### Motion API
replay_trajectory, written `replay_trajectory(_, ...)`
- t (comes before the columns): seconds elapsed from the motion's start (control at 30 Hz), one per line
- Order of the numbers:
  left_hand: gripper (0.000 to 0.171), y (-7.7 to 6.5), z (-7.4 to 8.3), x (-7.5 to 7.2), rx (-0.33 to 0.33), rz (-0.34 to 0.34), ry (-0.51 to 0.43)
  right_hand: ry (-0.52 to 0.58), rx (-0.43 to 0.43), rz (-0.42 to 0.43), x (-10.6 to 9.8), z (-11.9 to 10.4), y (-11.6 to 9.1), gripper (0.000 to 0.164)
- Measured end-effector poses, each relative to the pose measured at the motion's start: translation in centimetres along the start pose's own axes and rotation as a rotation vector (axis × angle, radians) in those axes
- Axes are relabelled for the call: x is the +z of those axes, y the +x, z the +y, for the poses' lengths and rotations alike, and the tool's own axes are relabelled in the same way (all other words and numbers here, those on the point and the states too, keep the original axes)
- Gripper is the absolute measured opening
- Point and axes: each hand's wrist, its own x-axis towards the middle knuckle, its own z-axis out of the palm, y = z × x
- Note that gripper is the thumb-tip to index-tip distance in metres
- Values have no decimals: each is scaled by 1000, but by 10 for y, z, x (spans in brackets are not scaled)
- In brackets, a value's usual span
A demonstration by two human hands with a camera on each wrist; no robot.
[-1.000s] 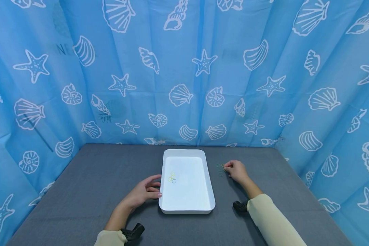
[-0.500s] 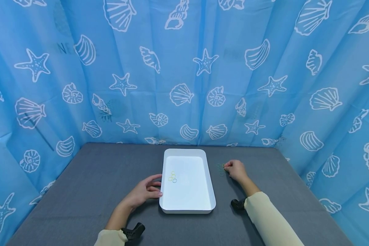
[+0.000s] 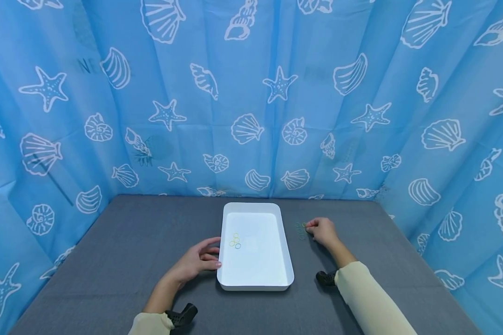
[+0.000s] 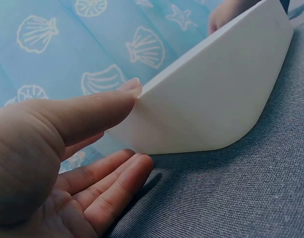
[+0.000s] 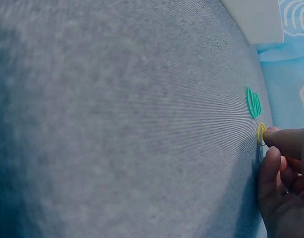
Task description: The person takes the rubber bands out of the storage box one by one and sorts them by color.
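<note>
A white rectangular tray (image 3: 256, 260) lies on the grey cloth, several thin yellow rings (image 3: 234, 240) and a bluish one (image 3: 237, 246) inside it at the left. My left hand (image 3: 199, 258) rests against the tray's left side. In the left wrist view, its thumb (image 4: 100, 111) touches the rim while the other fingers lie low by the wall, fairly straight. Right of the tray, my right hand (image 3: 322, 231) has its fingertips at a thin yellow ring (image 5: 261, 133), seemingly pinching its edge. Several green rings (image 5: 253, 103) lie just beside it.
A dark grey cloth (image 3: 151, 242) covers the table. Blue curtains (image 3: 218, 102) with white shells and starfish hang behind and on both sides. Black devices (image 3: 183, 316) are strapped at both wrists.
Almost nothing differs. The right forearm and wrist shift very slightly, while the right fingertips stay at the yellow ring. Left hand and tray hold their place.
</note>
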Motion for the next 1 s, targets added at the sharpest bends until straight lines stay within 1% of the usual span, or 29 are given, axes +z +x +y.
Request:
replay_trajectory(0.2,76,0,1,1,-8,10,2,2,-2,6,0,0,-1,7)
replay_trajectory(0.4,77,1,-1,2,-18,13,0,-3,-9,22,1,1,-1,4)
replay_trajectory(0.7,77,1,-1,2,-11,15,4,26,-24,41,1,2,-1,4)
replay_trajectory(0.8,77,0,-1,2,-9,14,5,58,-14,34,0,1,-2,5)
replay_trajectory(1.0,77,-1,-1,1,-9,16,12,118,3,-10,-6,-4,0,10)
